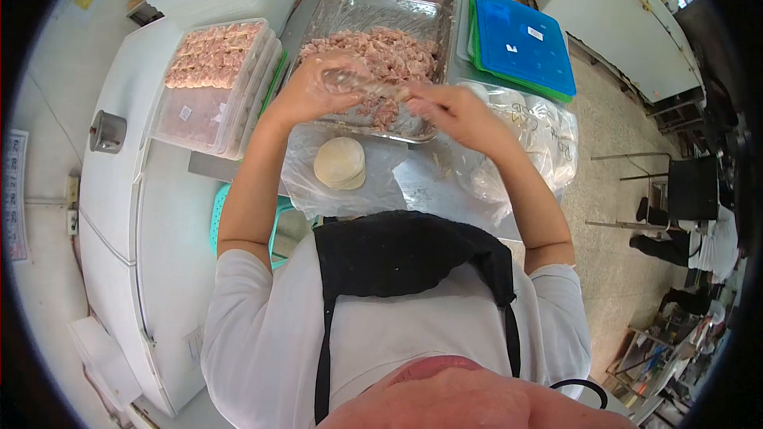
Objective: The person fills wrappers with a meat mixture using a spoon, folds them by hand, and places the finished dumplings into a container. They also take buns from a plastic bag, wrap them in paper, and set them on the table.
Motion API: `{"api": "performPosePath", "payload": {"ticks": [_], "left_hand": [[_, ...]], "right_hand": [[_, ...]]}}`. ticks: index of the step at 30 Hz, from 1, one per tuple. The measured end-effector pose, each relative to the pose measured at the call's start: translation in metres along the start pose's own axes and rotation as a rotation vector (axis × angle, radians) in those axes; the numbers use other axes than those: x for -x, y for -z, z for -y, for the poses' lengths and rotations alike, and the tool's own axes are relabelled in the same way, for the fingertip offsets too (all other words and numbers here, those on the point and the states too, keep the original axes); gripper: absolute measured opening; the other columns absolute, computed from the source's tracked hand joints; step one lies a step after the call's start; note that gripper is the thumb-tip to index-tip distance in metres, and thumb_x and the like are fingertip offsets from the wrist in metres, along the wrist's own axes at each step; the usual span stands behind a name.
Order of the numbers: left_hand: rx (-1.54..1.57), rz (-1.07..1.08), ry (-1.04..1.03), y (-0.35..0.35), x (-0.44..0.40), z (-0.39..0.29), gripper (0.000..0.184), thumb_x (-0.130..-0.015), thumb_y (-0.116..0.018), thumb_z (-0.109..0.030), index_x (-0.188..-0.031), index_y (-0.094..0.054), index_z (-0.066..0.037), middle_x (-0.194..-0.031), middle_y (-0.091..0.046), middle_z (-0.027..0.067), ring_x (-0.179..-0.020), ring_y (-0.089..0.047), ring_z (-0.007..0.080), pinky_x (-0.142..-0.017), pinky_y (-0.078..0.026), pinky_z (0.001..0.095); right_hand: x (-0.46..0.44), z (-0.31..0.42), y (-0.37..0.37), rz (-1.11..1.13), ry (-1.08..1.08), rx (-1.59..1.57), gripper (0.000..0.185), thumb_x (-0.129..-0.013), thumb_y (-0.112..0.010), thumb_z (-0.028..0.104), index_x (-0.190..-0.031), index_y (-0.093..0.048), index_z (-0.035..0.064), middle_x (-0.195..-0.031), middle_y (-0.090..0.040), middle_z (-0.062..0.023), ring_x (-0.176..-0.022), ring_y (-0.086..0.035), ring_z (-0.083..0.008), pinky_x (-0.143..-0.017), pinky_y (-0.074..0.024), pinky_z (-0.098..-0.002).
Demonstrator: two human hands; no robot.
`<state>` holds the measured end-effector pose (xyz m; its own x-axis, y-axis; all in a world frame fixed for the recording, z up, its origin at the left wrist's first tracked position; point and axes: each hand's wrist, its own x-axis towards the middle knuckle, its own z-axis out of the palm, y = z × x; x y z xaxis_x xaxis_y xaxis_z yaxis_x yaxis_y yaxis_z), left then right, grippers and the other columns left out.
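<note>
My left hand is held over the near left of a metal tray, its fingers curled round a pale, blurred piece that looks like a dumpling wrapper. My right hand is closed in a pinch just to the right, its fingertips on a thin, pale tool smeared by motion, which points at the left hand. Pink minced meat lies heaped in the tray below both hands. In front of the tray, a small stack of round dumpling wrappers sits on a plastic sheet.
At left, stacked clear boxes hold rows of formed dumplings. A metal cup stands on a white cabinet. Bagged wrappers and a blue lid are at right. A black chair stands farther off.
</note>
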<state>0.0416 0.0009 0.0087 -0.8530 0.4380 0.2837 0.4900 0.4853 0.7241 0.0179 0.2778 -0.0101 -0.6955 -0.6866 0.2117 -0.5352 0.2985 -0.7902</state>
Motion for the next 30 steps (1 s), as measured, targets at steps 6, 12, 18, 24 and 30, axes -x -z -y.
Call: {"api": "performPosePath", "payload": {"ticks": [6,12,18,24,30], "left_hand": [[-0.118,-0.127,0.108,-0.002,0.024,0.062,0.042,-0.072,-0.078,-0.019,-0.107,-0.062,-0.003,-0.096,-0.065,0.0095,-0.094,-0.060,0.0180,-0.080,-0.047,0.0335],[-0.303,-0.232,0.015,0.030,0.050,0.046,0.049,-0.072,-0.080,-0.018,-0.114,-0.059,-0.004,-0.102,-0.066,0.0069,-0.090,-0.062,0.0185,-0.072,-0.050,0.0296],[0.188,-0.100,0.216,0.087,0.098,0.021,0.056,-0.068,-0.084,-0.033,-0.110,-0.062,-0.002,-0.103,-0.067,0.0106,-0.095,-0.063,0.0185,-0.087,-0.049,0.0333],[-0.083,-0.123,0.140,0.146,0.149,0.069,0.055,-0.068,-0.082,-0.031,-0.110,-0.062,-0.002,-0.088,-0.064,0.0081,-0.084,-0.061,0.0155,-0.071,-0.049,0.0295],[-0.547,-0.134,0.294,0.190,0.180,0.147,0.055,-0.072,-0.074,-0.027,-0.120,-0.058,-0.003,-0.119,-0.059,0.0167,-0.096,-0.061,0.0250,-0.086,-0.048,0.0356]], "right_hand": [[-0.002,0.032,-0.001,-0.079,0.030,0.525,0.032,-0.092,-0.058,0.034,-0.113,-0.067,0.0119,-0.089,-0.067,-0.0140,-0.081,-0.065,-0.0323,-0.070,-0.0514,-0.0407],[-0.015,0.067,-0.040,-0.181,0.044,0.607,0.029,-0.092,-0.059,0.026,-0.115,-0.064,0.0097,-0.090,-0.064,-0.0151,-0.081,-0.062,-0.0341,-0.069,-0.0491,-0.0410],[-0.039,0.101,-0.095,-0.139,0.100,0.475,0.031,-0.093,-0.056,0.025,-0.116,-0.061,0.0039,-0.103,-0.065,-0.0187,-0.094,-0.062,-0.0360,-0.079,-0.0496,-0.0396],[-0.048,0.100,-0.141,-0.110,-0.062,0.343,0.031,-0.094,-0.056,0.024,-0.114,-0.062,0.0012,-0.104,-0.063,-0.0215,-0.096,-0.061,-0.0366,-0.083,-0.0480,-0.0387],[0.007,0.066,-0.160,-0.367,-0.335,0.086,0.035,-0.094,-0.058,0.028,-0.116,-0.063,0.0009,-0.088,-0.066,-0.0128,-0.079,-0.063,-0.0242,-0.072,-0.0479,-0.0340]]}}
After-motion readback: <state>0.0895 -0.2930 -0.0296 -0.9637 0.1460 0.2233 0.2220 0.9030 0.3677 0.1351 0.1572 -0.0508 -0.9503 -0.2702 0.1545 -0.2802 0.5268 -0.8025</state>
